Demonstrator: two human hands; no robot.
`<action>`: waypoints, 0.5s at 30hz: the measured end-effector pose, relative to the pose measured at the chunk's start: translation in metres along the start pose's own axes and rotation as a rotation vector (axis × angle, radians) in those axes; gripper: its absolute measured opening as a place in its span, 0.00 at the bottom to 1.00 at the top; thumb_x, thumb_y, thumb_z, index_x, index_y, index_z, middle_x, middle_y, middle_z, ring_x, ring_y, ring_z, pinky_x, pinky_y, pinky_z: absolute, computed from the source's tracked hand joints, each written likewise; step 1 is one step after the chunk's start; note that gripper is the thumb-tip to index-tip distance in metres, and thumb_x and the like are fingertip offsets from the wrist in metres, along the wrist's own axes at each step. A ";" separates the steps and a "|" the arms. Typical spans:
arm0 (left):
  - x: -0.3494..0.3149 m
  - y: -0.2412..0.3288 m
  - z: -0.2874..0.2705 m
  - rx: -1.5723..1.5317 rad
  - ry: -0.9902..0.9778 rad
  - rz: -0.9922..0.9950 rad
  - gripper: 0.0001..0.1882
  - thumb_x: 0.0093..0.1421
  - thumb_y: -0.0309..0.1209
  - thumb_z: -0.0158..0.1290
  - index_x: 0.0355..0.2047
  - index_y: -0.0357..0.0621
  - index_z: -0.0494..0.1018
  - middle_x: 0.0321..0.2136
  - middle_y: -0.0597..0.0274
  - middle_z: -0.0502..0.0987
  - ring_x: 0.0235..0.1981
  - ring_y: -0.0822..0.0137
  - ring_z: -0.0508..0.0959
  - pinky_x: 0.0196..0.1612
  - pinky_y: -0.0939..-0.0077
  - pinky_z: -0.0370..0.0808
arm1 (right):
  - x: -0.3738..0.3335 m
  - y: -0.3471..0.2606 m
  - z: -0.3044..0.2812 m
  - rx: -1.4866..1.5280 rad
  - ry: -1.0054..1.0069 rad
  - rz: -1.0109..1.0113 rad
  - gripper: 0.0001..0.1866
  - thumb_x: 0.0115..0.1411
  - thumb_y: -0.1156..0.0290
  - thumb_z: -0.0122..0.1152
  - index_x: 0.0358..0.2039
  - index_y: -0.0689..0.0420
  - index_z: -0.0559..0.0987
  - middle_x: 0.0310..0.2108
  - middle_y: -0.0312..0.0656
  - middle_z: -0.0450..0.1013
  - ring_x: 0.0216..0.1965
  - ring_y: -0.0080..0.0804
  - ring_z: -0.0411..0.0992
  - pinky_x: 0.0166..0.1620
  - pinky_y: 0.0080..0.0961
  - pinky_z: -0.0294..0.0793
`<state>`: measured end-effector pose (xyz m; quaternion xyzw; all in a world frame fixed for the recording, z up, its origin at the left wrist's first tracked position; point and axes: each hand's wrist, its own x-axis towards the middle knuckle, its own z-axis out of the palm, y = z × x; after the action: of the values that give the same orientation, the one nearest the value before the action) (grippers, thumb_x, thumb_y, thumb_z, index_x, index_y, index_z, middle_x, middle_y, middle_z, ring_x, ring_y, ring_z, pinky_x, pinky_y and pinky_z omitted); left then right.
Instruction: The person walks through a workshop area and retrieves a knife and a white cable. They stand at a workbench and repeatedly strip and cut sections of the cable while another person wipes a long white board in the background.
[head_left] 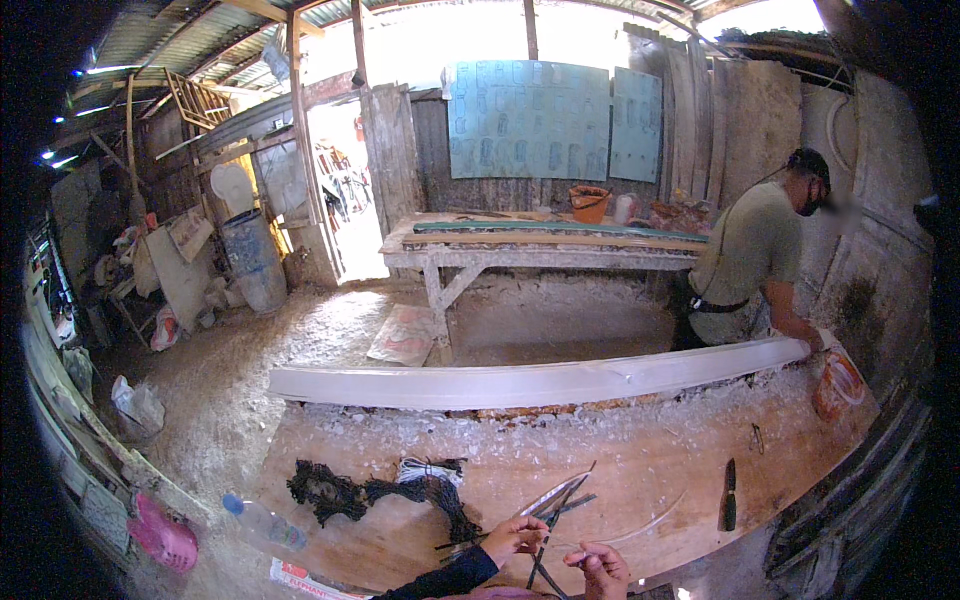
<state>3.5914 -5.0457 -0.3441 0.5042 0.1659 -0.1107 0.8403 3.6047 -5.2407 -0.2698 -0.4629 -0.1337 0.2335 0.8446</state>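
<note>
Low in the middle, my left hand (513,538) is closed, its fingertips on a narrow dark strip (543,550) that slants down between my hands. My right hand (602,572) is just to the right, thumb and fingers pinched together; what they hold, if anything, is too small to make out. More dark and pale strips (566,500) lie crossed on the wooden tabletop (620,460) beyond my fingers. Left of them rest bundles of knotted black cord (328,492) and a bundle of white cord (432,470).
A long white moulding (520,386) spans the table's far side. At its right end a co-worker (750,250) bends beside an orange-and-white bucket (838,385). A dark knife (729,495) lies at right, a plastic bottle (265,522) at left. Behind stands another workbench (540,260).
</note>
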 end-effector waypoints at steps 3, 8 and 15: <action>-0.004 0.008 0.003 0.051 -0.006 0.044 0.19 0.52 0.32 0.53 0.44 0.44 0.65 0.25 0.71 0.71 0.21 0.81 0.68 0.23 0.87 0.67 | 0.002 -0.002 -0.010 -0.140 -0.005 0.063 0.13 0.53 0.70 0.55 0.38 0.64 0.73 0.32 0.42 0.73 0.32 0.25 0.70 0.36 0.20 0.69; -0.015 0.022 0.013 0.089 -0.064 0.132 0.28 0.51 0.30 0.53 0.53 0.44 0.57 0.24 0.70 0.70 0.18 0.82 0.65 0.18 0.90 0.62 | 0.007 -0.004 -0.021 -0.362 0.016 0.135 0.11 0.50 0.74 0.56 0.36 0.62 0.73 0.27 0.40 0.72 0.25 0.22 0.69 0.30 0.16 0.69; -0.040 0.041 0.045 0.126 -0.354 0.107 0.36 0.48 0.29 0.56 0.55 0.49 0.51 0.23 0.69 0.69 0.18 0.82 0.66 0.17 0.91 0.61 | 0.020 0.007 -0.023 -0.517 0.143 -0.118 0.19 0.44 0.82 0.57 0.39 0.58 0.66 0.20 0.32 0.63 0.21 0.18 0.61 0.26 0.14 0.63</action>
<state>3.5769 -5.0656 -0.2755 0.5367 -0.0187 -0.1630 0.8277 3.6306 -5.2436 -0.2880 -0.6698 -0.1557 0.1086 0.7178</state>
